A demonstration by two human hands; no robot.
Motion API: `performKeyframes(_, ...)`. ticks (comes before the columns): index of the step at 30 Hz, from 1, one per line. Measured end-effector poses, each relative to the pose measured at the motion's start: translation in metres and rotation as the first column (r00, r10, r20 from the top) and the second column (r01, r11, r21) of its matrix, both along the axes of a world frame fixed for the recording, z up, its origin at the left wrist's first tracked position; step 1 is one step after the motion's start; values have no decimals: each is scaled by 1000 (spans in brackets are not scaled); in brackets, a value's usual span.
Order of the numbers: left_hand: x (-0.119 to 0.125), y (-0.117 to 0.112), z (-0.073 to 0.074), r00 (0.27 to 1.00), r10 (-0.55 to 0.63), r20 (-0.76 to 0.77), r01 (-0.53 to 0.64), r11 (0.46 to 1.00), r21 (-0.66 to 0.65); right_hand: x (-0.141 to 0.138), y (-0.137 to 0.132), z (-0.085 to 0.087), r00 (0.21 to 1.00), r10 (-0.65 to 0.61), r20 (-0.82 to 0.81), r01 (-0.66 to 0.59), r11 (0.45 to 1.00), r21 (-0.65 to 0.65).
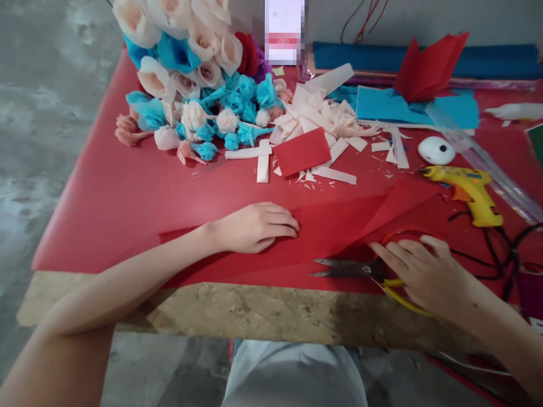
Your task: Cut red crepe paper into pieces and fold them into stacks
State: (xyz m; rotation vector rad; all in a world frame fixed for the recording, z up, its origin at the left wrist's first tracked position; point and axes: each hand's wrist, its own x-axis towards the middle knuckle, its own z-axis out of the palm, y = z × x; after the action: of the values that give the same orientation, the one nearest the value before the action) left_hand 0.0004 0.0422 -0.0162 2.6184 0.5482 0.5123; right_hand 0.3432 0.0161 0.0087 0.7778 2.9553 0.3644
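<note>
My left hand lies palm down with fingers stretched out on a long red paper sheet. The sheet's right part is folded over on itself. Scissors with dark blades and yellow handles lie at the table's front edge, blades a little apart and pointing left. Over their handles rests my right hand, its fingers spread towards the folded part of the sheet. My right thumb is hard to make out, and the hand hides part of the handles. A reddish-orange curved rim shows just beyond the right fingers.
Paper flowers in blue, cream and pink fill the back left. Cream paper scraps and a folded red piece lie mid-back. At right are a yellow glue gun, a white round object, clear glue sticks and black cables.
</note>
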Motion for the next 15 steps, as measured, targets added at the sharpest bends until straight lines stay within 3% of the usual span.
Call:
performKeyframes(6,0,0,1,1000,3,-9,-3,1000,5,1,-2,-5,1000,-15,-15,16,998,62)
performKeyframes(15,1,0,1,1000,15,-5,-15,999,44,-29,6,-4,998,59,17,-60,997,42)
